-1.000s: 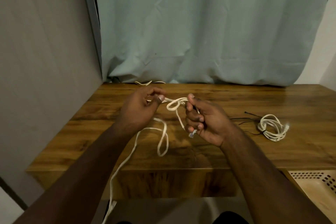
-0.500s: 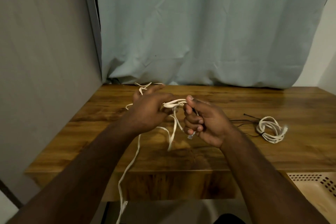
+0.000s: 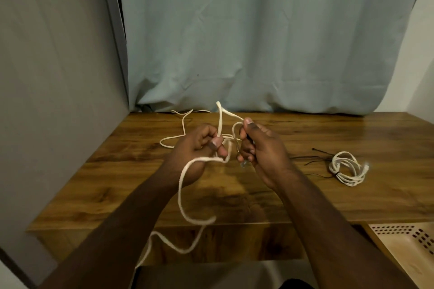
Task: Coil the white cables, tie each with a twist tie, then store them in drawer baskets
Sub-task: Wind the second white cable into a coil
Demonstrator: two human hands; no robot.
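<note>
Head view showed the left hand (image 3: 199,148) and right hand (image 3: 260,148) both pinching the loose white cable (image 3: 182,185) above the counter (image 3: 305,202); a tied coil (image 3: 347,168) lay at three o'clock.

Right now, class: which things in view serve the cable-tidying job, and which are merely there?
Job:
loose white cable, held by left hand and right hand
tied coil
black twist ties
basket

Merely there:
curtain
wooden table
</note>
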